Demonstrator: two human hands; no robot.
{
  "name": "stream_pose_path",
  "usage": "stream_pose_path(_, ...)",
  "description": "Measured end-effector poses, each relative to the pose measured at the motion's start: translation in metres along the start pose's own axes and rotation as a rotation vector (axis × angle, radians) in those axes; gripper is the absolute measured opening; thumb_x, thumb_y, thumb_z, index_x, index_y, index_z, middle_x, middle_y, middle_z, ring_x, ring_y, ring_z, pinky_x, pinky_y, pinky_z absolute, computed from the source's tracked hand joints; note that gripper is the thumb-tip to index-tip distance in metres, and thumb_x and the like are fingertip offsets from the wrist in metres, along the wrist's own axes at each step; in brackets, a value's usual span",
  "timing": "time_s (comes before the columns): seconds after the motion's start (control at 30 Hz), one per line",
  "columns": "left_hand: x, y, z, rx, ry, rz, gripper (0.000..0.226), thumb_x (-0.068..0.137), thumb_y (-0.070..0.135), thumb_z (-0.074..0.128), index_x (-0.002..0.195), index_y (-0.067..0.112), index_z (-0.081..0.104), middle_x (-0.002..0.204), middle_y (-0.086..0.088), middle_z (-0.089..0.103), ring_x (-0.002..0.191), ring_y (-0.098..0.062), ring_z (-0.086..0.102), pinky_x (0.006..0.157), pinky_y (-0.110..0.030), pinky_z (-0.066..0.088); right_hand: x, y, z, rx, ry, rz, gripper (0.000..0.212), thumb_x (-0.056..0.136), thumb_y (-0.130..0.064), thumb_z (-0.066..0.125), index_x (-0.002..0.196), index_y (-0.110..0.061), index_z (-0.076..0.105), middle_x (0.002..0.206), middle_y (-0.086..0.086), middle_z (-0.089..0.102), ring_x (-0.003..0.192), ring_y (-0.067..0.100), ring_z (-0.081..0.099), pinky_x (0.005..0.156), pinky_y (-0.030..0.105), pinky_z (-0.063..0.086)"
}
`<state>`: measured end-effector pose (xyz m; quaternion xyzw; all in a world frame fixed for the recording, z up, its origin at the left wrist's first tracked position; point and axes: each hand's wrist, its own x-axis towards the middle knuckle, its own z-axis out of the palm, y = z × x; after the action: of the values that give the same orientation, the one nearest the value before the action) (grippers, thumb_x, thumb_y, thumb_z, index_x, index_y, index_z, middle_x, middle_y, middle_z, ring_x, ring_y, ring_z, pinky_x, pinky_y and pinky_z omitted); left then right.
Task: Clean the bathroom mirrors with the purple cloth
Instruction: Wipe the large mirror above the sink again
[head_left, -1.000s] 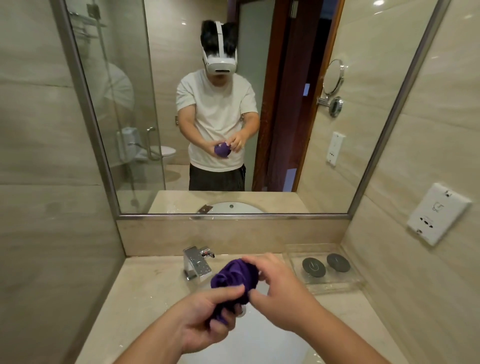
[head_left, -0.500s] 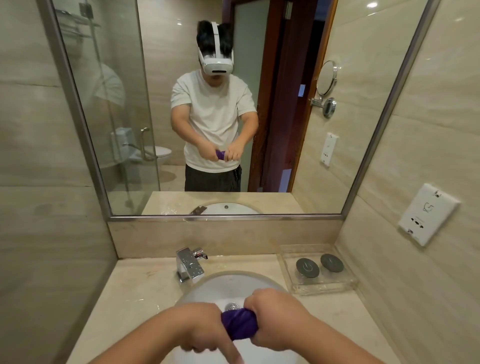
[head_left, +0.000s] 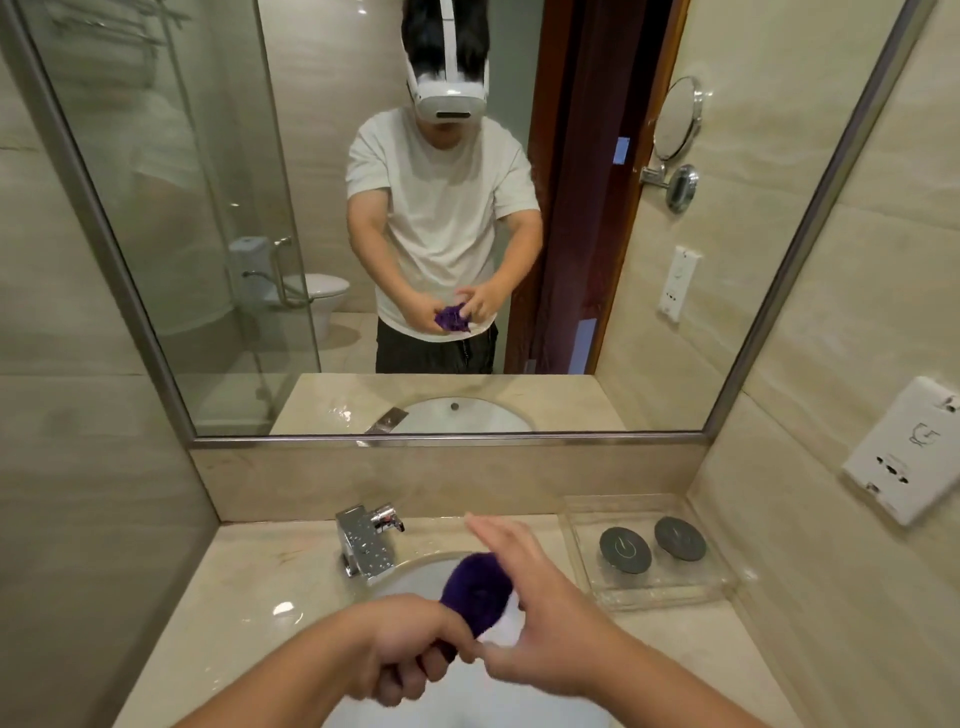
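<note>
The purple cloth (head_left: 475, 586) is no longer being wrung between two fists. The right hand (head_left: 535, 608) has been taken off it and is now being held open, fingers straight and pointing toward the faucet (head_left: 363, 545). Its thumb is lying close by the cloth's lower end, but whether it is touching cannot be told.

The cloth is being gripped by the left hand (head_left: 410, 647), whose fingers are curled tightly round its lower part. The bunched upper part is sticking out above the fist, over the white basin (head_left: 457, 696).

The basin is being seen set into a beige counter (head_left: 223, 613). A clear tray (head_left: 670, 592) with two dark round discs (head_left: 625, 550) is lying to the right. Both hands and the cloth are being reflected in the large mirror (head_left: 322, 156) above, and a white socket plate (head_left: 914, 457) is showing on the right wall.
</note>
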<state>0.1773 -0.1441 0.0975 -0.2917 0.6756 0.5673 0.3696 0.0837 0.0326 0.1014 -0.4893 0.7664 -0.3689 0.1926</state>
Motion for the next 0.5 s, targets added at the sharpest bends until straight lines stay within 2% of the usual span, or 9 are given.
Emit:
stream_pose_path(0.07, 0.005, 0.004, -0.014, -0.034, -0.275, -0.076, 0.021, 0.076, 0.04, 0.068, 0.068, 0.026, 0.054, 0.053, 0.01, 0.023, 0.041, -0.007, 0.017, 0.037, -0.018, 0.01, 0.003, 0.015, 0.003, -0.352, -0.089, -0.195, 0.106, 0.076, -0.012, 0.058, 0.155, -0.053, -0.001, 0.162, -0.013, 0.01, 0.138, 0.006, 0.033, 0.106, 0.022, 0.039)
stream_pose_path(0.1, 0.007, 0.007, -0.019, -0.009, -0.371, -0.085, 0.019, 0.079, 0.04, 0.065, 0.069, 0.027, 0.055, 0.052, 0.011, 0.022, 0.038, -0.004, 0.018, 0.035, -0.017, 0.01, 0.008, 0.02, 0.004, -0.527, -0.131, -0.224, 0.104, 0.078, -0.009, 0.054, 0.156, -0.05, -0.001, 0.161, -0.007, 0.019, 0.135, 0.015, 0.036, 0.105, 0.03, 0.04)
stream_pose_path(0.17, 0.012, 0.015, -0.022, 0.071, -0.424, -0.092, 0.019, 0.079, 0.04, 0.066, 0.07, 0.028, 0.056, 0.051, 0.012, 0.025, 0.037, -0.003, 0.021, 0.035, -0.017, 0.011, 0.022, 0.031, 0.002, -0.802, -0.105, -0.255, 0.086, 0.08, -0.012, 0.06, 0.156, -0.035, 0.026, 0.133, 0.001, 0.052, 0.113, 0.023, 0.053, 0.086, 0.035, 0.047)
stream_pose_path(0.2, 0.016, 0.021, -0.021, 0.121, -0.366, -0.099, 0.02, 0.077, 0.041, 0.07, 0.069, 0.027, 0.057, 0.052, 0.011, 0.028, 0.038, -0.005, 0.022, 0.036, -0.018, 0.011, 0.03, 0.032, -0.001, -0.898, -0.085, -0.247, 0.066, 0.081, -0.018, 0.064, 0.143, -0.028, 0.046, 0.114, 0.002, 0.06, 0.099, 0.025, 0.059, 0.074, 0.035, 0.044)
stream_pose_path(0.23, 0.02, 0.026, -0.021, 0.19, -0.263, -0.091, 0.023, 0.072, 0.042, 0.074, 0.069, 0.027, 0.057, 0.053, 0.009, 0.033, 0.039, -0.008, 0.025, 0.037, -0.02, 0.013, 0.037, 0.033, -0.004, -0.912, -0.104, -0.192, 0.043, 0.082, -0.023, 0.065, 0.124, -0.024, 0.054, 0.102, 0.002, 0.062, 0.091, 0.028, 0.062, 0.067, 0.035, 0.039)
stream_pose_path(0.27, 0.023, 0.031, -0.021, 0.272, -0.13, -0.06, 0.028, 0.067, 0.044, 0.079, 0.072, 0.026, 0.058, 0.055, 0.008, 0.039, 0.041, -0.01, 0.03, 0.039, -0.021, 0.016, 0.044, 0.034, -0.007, -0.876, -0.143, -0.097, 0.027, 0.083, -0.029, 0.063, 0.107, -0.024, 0.053, 0.095, 0.002, 0.063, 0.086, 0.031, 0.063, 0.064, 0.035, 0.035)
stream_pose_path(0.33, 0.027, 0.042, -0.022, 0.462, 0.11, 0.042, 0.041, 0.057, 0.053, 0.083, 0.08, 0.029, 0.059, 0.06, 0.011, 0.052, 0.046, -0.01, 0.043, 0.045, -0.021, 0.027, 0.056, 0.037, -0.009, -0.788, -0.251, 0.148, 0.022, 0.077, -0.038, 0.062, 0.09, -0.026, 0.049, 0.082, -0.002, 0.061, 0.072, 0.028, 0.06, 0.06, 0.032, 0.035)
stream_pose_path(0.43, 0.039, 0.045, -0.027, 0.646, 0.29, 0.251, 0.055, 0.051, 0.065, 0.085, 0.093, 0.041, 0.059, 0.078, 0.022, 0.061, 0.068, 0.001, 0.056, 0.058, -0.019, 0.04, 0.077, 0.04, -0.019, -0.524, -0.51, 0.478, 0.031, 0.062, -0.036, 0.07, 0.088, -0.021, 0.066, 0.072, -0.006, 0.061, 0.059, 0.016, 0.055, 0.055, 0.027, 0.044)
stream_pose_path(0.5, 0.046, 0.04, -0.027, 0.618, 0.325, 0.38, 0.06, 0.054, 0.07, 0.081, 0.106, 0.048, 0.059, 0.088, 0.023, 0.064, 0.079, 0.003, 0.059, 0.067, -0.018, 0.047, 0.091, 0.046, -0.035, -0.264, -0.748, 0.651, 0.033, 0.063, -0.028, 0.077, 0.093, -0.016, 0.07, 0.07, -0.002, 0.059, 0.057, 0.015, 0.051, 0.055, 0.028, 0.041)
